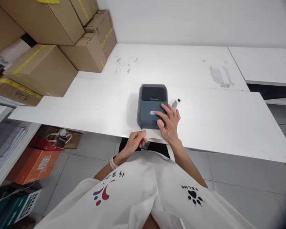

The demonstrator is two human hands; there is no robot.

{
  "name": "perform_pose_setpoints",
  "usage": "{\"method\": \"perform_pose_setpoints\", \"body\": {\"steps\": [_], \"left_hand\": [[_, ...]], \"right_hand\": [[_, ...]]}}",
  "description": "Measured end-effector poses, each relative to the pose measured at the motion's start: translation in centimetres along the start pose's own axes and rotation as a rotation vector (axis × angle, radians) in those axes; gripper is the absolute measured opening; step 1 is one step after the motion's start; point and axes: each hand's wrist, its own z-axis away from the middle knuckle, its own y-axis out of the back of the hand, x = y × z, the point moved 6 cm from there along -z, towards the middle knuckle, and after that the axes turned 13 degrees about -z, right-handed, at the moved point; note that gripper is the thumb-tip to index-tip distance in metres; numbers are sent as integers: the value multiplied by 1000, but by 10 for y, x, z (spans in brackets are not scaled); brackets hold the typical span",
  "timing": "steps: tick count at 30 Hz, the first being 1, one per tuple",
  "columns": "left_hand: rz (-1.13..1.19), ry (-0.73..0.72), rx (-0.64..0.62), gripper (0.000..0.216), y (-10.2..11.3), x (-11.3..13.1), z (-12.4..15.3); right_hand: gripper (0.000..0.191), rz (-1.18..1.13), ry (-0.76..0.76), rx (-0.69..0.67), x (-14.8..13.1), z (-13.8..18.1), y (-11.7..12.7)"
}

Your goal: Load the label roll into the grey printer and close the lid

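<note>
A dark grey label printer (150, 101) sits near the front edge of the white table (216, 117). My right hand (169, 122) rests flat on its top, fingers spread, a fingertip at the light blue button (153, 113). My left hand (135, 141) pinches the white paper label (153, 133) that sticks out of the printer's front slot. A small white roll (175, 103) lies on the table just right of the printer.
Cardboard boxes (41, 68) are stacked at the left and back left of the table. Under the left shelf stand an orange box (30, 163), a brown paper bag (62, 138) and a teal box (16, 203). A second white table (264, 63) adjoins at the right.
</note>
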Motion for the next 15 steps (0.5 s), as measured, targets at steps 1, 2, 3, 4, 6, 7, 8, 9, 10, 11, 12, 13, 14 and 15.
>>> {"method": "perform_pose_setpoints", "body": {"steps": [1,2,3,4,6,7,8,9,10,11,12,13,14,15], "left_hand": [[-7,-18,65,56,7,0,0],[-13,-46,157,55,16,1,0],[-21,-84,267,53,25,3,0],[-34,-130,382,49,34,7,0],[-86,-229,583,36,47,18,0],[-124,-273,639,30,49,23,-1],[-166,-307,655,31,48,27,-3],[-203,-328,629,40,43,29,-6],[-226,-332,576,49,38,29,-11],[-229,-320,516,57,31,27,-15],[-218,-300,464,61,25,23,-18],[-200,-280,434,64,21,19,-20],[-184,-265,422,65,18,15,-21],[-175,-256,421,66,17,12,-21]], "right_hand": [[38,28,15,-18,-1,-1,2],[36,59,27,-40,-2,-2,4],[35,86,38,-63,-4,-5,5],[35,109,48,-92,-5,-8,6],[34,145,61,-151,-8,-14,8],[34,161,69,-175,-9,-16,7],[35,175,74,-191,-9,-16,6],[35,182,72,-191,-8,-15,5],[36,175,61,-173,-6,-13,4],[37,148,41,-135,-4,-8,3],[40,100,15,-80,-1,-2,3],[43,36,-17,-17,3,5,2],[47,-38,-53,44,7,13,2],[50,-113,-89,94,11,21,1]]}}
